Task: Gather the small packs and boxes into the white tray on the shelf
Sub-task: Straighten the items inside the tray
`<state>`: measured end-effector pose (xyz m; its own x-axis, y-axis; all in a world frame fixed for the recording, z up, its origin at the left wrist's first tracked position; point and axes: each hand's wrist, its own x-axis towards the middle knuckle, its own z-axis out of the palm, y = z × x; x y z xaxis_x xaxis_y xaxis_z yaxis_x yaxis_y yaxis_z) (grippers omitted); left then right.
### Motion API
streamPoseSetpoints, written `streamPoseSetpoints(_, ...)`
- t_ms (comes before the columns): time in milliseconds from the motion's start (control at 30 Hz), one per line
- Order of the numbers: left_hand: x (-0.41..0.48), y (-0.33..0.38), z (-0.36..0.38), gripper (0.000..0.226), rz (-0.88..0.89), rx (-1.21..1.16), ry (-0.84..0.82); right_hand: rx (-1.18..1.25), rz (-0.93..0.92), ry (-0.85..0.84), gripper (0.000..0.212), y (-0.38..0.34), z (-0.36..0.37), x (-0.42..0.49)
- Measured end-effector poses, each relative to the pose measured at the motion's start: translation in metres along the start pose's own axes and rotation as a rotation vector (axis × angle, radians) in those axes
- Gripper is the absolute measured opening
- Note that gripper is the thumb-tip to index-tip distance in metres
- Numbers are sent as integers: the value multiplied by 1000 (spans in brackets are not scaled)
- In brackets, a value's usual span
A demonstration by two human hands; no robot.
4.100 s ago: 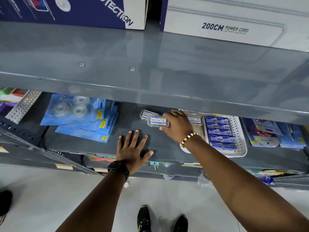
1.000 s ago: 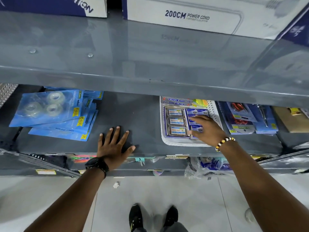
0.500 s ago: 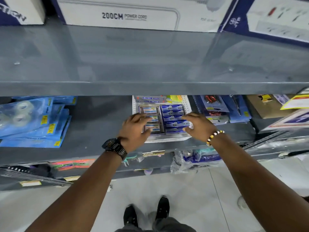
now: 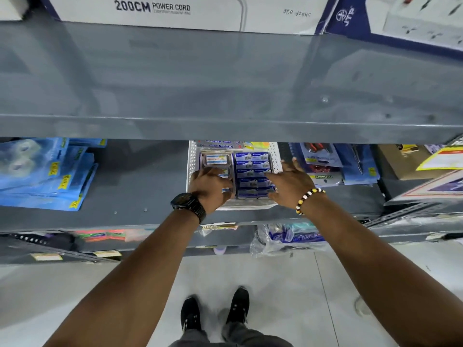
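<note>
A white perforated tray (image 4: 192, 156) stands on the grey shelf (image 4: 140, 176) under the upper shelf board. Its left column holds small clear packs (image 4: 217, 160). Its right column holds stacked blue boxes (image 4: 251, 163). Longer packs (image 4: 220, 144) lie at the tray's back. My left hand (image 4: 210, 187) lies over the nearer clear packs with bent fingers; they hide whether it grips one. My right hand (image 4: 290, 182) rests on the blue boxes by the tray's right wall, fingers spread and holding nothing.
Blue tape packs (image 4: 47, 171) are stacked at the shelf's left. Blister packs (image 4: 323, 165) and a brown box (image 4: 400, 162) sit right of the tray. The upper shelf (image 4: 225, 83) overhangs, carrying a power cord box (image 4: 155, 11). A plastic bag (image 4: 283, 239) sits below.
My left hand has left the bare shelf and moved right onto the clear packs in the tray. My right hand has stayed at the blue boxes. The view has shifted right.
</note>
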<state>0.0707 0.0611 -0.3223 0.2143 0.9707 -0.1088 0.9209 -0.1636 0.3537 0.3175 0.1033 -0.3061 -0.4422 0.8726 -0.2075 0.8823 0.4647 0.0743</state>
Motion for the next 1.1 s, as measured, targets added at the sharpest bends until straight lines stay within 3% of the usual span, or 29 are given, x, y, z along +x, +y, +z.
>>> streamPoseSetpoints(567, 11, 3, 11, 16, -75, -61, -28, 313, 193, -8, 47, 1, 1, 5)
streamPoseSetpoints(700, 12, 4, 9, 14, -66, -80, -36, 199, 101, -24, 24, -6, -3, 2)
streamPoseSetpoints(833, 14, 0, 10, 19, -55, -136, -41, 151, 75, 39, 28, -20, -2, 0)
streamPoseSetpoints(1000, 18, -2, 14, 28, -66, -159, -45, 319, 19, 104, 15, -38, 4, 9)
streamPoseSetpoints(1100, 20, -3, 14, 31, -72, -180, -54, 281, 53, 101, 12, -41, 7, 15)
